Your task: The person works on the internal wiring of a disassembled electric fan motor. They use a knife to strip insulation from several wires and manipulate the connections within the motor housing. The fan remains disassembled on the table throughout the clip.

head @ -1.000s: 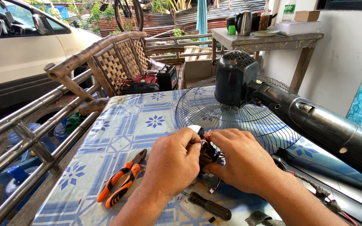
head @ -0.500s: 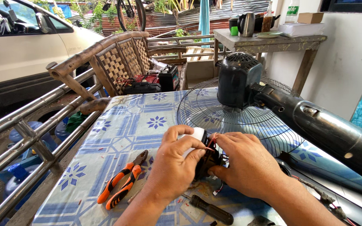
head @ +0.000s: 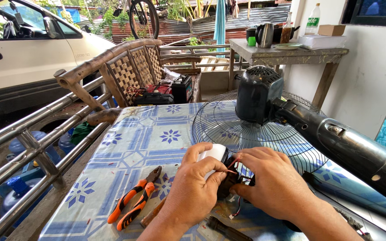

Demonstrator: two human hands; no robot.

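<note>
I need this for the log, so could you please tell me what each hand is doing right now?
Left hand: closed around the small white and black part.
Right hand: closed on the same part, fingers by its thin wires.

My left hand (head: 197,187) has turned the small black part (head: 227,180), so its white cover (head: 215,154) now shows on top. My right hand (head: 271,185) has closed in tighter.
</note>
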